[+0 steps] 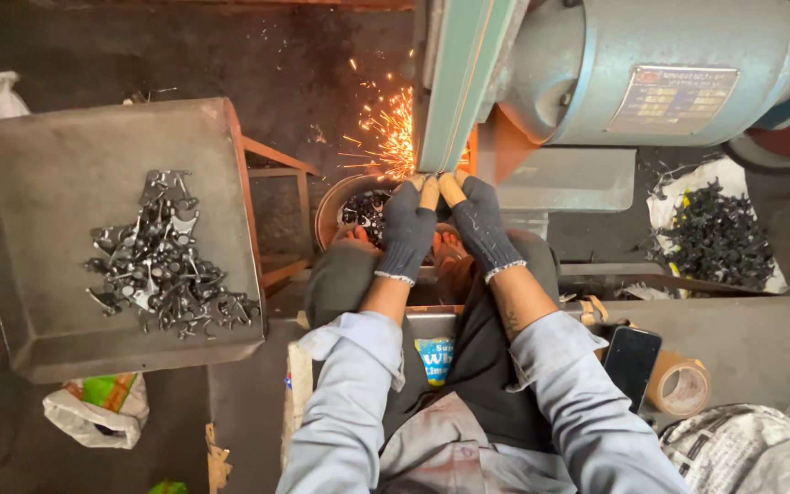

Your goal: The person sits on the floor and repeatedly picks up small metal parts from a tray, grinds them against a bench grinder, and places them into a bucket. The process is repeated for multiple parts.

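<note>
- A grey metal tray (48, 183) at the left holds a heap of small metal parts (162, 261).
- A dark phone (631, 364) lies just beside a roll of brown tape (680, 384).
- Black parts (717, 240) are piled on white sacking at the right.

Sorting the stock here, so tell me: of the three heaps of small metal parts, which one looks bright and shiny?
The heap on the flat metal tray: its silvery parts gleam, unlike the dull black heap on the white sack and the dark ones in the round bowl.
</note>
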